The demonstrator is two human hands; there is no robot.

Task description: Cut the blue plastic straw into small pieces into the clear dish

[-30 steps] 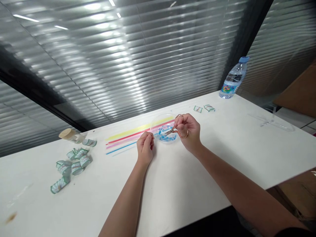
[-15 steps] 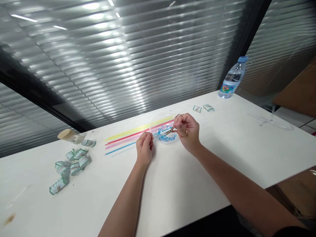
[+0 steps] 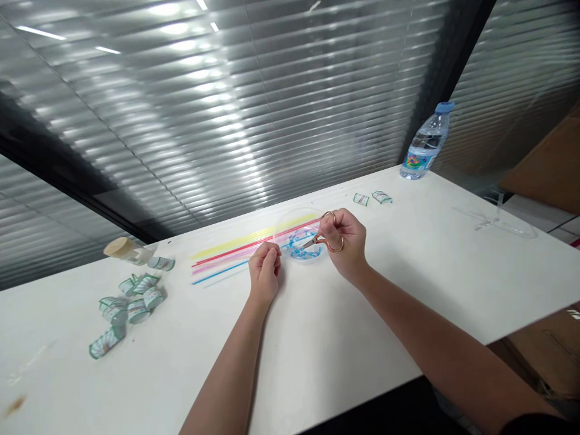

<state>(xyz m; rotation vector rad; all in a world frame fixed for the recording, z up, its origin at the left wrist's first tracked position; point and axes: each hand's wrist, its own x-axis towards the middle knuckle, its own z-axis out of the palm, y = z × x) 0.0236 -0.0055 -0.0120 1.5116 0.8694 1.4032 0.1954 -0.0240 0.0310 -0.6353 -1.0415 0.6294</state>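
My right hand (image 3: 348,244) grips a small pair of scissors (image 3: 335,242) by its copper-coloured handle loops. The blades point left, over a clear round plastic bowl (image 3: 296,215) that holds many small blue cut pieces (image 3: 299,249). At the bowl's left edge, my left hand (image 3: 264,269) is closed in a pinch, its fingertips turned toward the blades. Whatever is between those fingers is too small to make out. Long thin straws lie behind my left hand and the bowl: yellow (image 3: 235,240), red (image 3: 226,254), pink (image 3: 217,266) and blue (image 3: 220,272).
Several crumpled green-and-white wrappers (image 3: 138,311) lie on the left of the white table (image 3: 317,350), near a tipped jar with a tan lid (image 3: 118,247). Two more wrappers (image 3: 361,199) lie behind the bowl. A water bottle (image 3: 426,145) stands at the back right, near clear plastic (image 3: 493,222).
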